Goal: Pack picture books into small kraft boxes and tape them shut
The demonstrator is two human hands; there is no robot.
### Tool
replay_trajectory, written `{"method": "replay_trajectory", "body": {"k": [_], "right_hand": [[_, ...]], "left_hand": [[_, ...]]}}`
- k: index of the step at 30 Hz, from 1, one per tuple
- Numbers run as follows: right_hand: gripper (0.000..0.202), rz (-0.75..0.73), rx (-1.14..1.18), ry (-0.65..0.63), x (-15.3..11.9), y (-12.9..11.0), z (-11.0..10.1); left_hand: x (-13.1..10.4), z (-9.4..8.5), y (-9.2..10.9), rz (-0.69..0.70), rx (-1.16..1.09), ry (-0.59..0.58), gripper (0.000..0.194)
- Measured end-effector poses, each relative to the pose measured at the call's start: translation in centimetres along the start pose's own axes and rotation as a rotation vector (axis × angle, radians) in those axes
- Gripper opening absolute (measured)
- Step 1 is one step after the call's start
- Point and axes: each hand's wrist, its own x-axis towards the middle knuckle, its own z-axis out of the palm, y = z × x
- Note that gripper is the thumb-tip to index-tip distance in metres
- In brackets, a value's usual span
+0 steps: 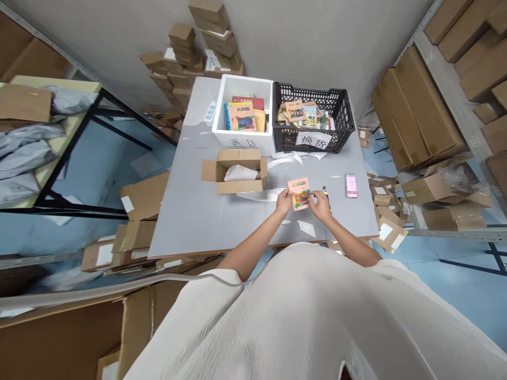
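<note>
A small pink book (299, 191) with a coloured picture on its cover is held above the grey table (198, 211). My left hand (284, 202) grips its left edge, fingers closed. At its lower right edge, my right hand (320, 205) has its fingers closed on the book. Partly behind the right hand lies a black and yellow tool (325, 192). An open cardboard box (238, 187) with white paper inside stands to the left of the book. Scraps of white paper (306, 228) lie near the front edge.
At the back stand a white foam box (243, 140) and a black plastic crate (344, 124), both holding books. A phone (351, 186) lies at the right. Stacked cartons (222, 42) rise behind the table, and shelves with packages flank both sides.
</note>
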Motion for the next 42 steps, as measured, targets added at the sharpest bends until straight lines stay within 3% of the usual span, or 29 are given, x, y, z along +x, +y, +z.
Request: {"method": "replay_trajectory", "body": {"k": [5, 9, 14, 19, 22, 32, 37, 42], "right_hand": [[0.033, 0.270, 0.321, -0.098, 0.0, 1.0, -0.6], [0.037, 0.398, 0.504, -0.160, 0.0, 0.7, -0.9], [0.049, 0.430, 0.615, -0.124, 0.3, 0.0, -1.8], [0.052, 0.469, 0.668, -0.070, 0.8, -0.4, -2.7], [0.050, 0.475, 0.646, -0.100, 1.4, -1.0, -2.6], [0.051, 0.357, 0.676, -0.181, 4.7, -5.4, 0.3], [0.051, 0.335, 0.652, -0.143, 6.9, -8.0, 2.1], [0.052, 0.321, 0.621, -0.040, 10.5, -10.6, 4.0]], "left_hand": [[0.1, -0.7, 0.2, -0.030, -0.021, -0.001, 0.015], [0.1, -0.7, 0.6, -0.050, -0.010, -0.001, 0.018], [-0.3, -0.4, 1.1, -0.031, 0.003, -0.021, 0.030], [-2.0, -0.3, 0.6, -0.007, 0.143, -0.070, 0.021], [-2.9, -0.8, 0.4, 0.030, 0.177, -0.038, 0.021], [-1.8, -5.5, 2.8, 0.120, 0.121, 0.144, 0.030], [0.5, -8.2, 4.6, 0.162, 0.117, 0.141, 0.030], [4.2, -10.2, 7.3, 0.181, 0.044, 0.100, 0.031]]}}
